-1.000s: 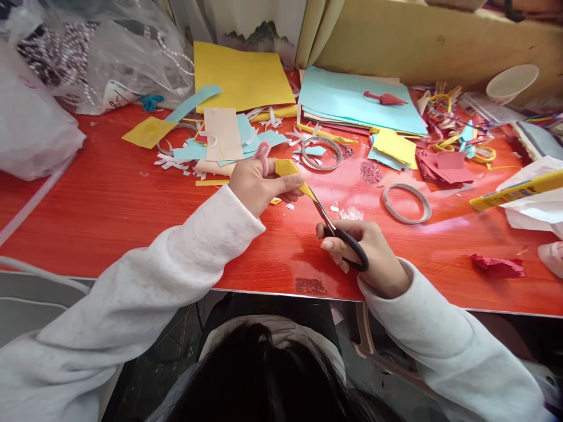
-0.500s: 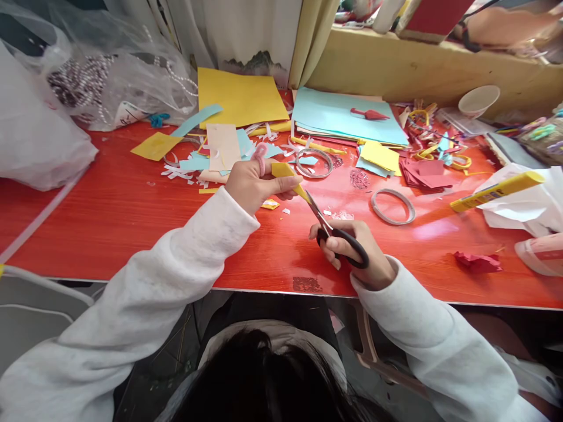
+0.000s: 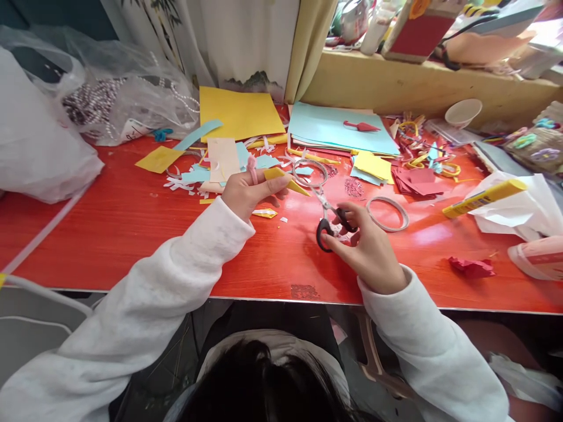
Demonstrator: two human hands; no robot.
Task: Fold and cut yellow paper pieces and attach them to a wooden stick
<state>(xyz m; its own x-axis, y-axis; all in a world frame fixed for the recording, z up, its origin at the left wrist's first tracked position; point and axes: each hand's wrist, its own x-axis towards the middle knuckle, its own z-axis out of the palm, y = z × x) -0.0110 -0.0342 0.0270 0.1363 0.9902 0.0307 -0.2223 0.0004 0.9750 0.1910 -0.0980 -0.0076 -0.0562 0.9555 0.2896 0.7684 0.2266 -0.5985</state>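
Note:
My left hand [image 3: 251, 192] pinches a small folded yellow paper piece [image 3: 288, 180], whose pointed end sticks out to the right. Black-handled scissors [image 3: 324, 225] are in my right hand [image 3: 372, 249], with fingers in the handle loops. The scissors' blades are apart and a little blurred, just right of the yellow point and not touching it. A tape roll [image 3: 310, 173] lies behind the blades, and another roll [image 3: 387, 213] rests right of the scissors. A small yellow folded piece [image 3: 264, 213] lies on the red table [image 3: 176, 234] below my left hand.
Yellow sheets [image 3: 240, 111], blue sheets [image 3: 325, 126] and paper scraps [image 3: 193, 176] lie at the back. Red paper squares [image 3: 416, 181], a yellow glue stick [image 3: 484, 199], white paper [image 3: 528, 202] and a paper cup [image 3: 463, 112] are at the right. Plastic bags [image 3: 41, 129] stand at the left.
The scissors have come away from the yellow paper and their handles have spread apart. My right hand has turned around them. The view has tilted slightly upward.

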